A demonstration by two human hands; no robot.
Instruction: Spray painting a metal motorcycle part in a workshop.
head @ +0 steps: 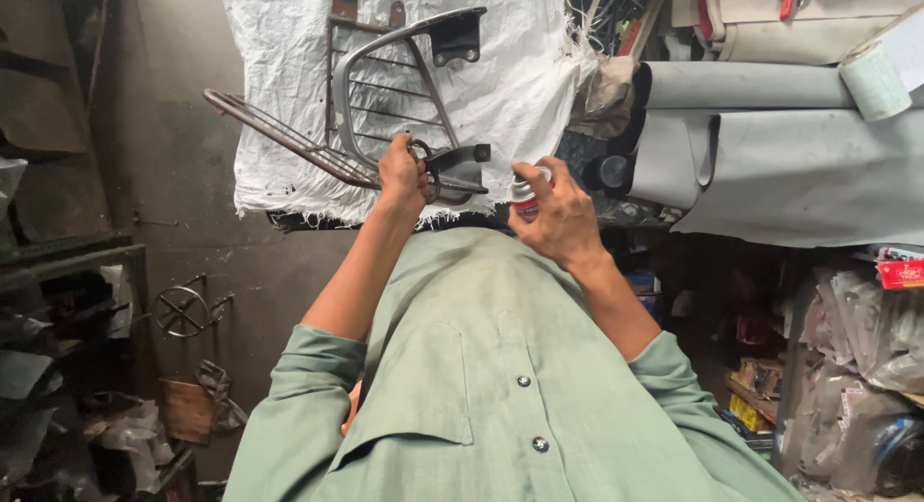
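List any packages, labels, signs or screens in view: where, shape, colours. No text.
Spray can: in the right hand, small cylinder, white with a red band.
Red label: right edge, on clear plastic bags, small rectangle, red with pale print.
Paper roll: top right, pale green cylinder.
Boxes: lower right shelf, yellow and brown, partly hidden.
No signs or screens visible.

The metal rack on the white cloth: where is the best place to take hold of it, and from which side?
Grip the metal rack at its near end, beside the dark bracket, coming from the person's side. The curved tube there is bare and thin enough to close fingers round, as the left hand does. The right hand holds a spray can.
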